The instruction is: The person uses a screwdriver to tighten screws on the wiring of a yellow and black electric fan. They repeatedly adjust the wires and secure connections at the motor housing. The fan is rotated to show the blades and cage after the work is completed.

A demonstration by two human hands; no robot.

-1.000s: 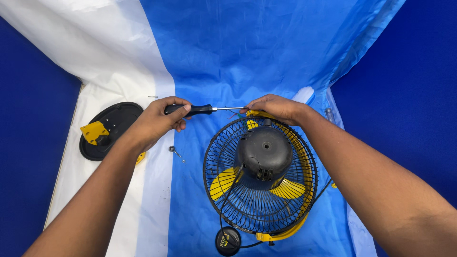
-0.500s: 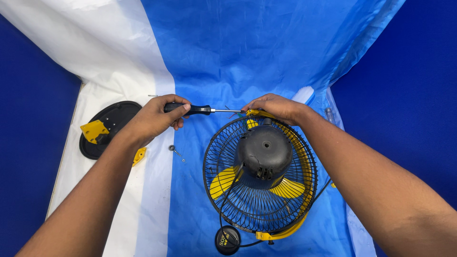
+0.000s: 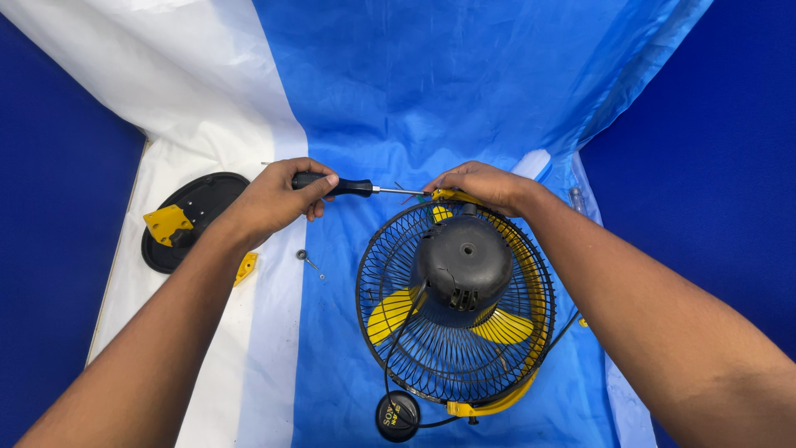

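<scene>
A small fan [image 3: 456,307] lies face down on a blue and white plastic sheet, with a black wire cage, yellow blades and a black motor housing [image 3: 463,264] on top. My left hand [image 3: 274,199] grips a black-handled screwdriver [image 3: 352,187] held level, its tip pointing right at the cage's top rim. My right hand [image 3: 481,184] pinches the yellow clip on that rim, right where the tip meets it.
A black round fan base [image 3: 195,217] with a yellow bracket lies at the left on the white part of the sheet. A loose screw and washer [image 3: 305,259] sit beside the cage. A black cord runs to a round knob [image 3: 398,415] near the bottom edge. Dark blue walls stand on both sides.
</scene>
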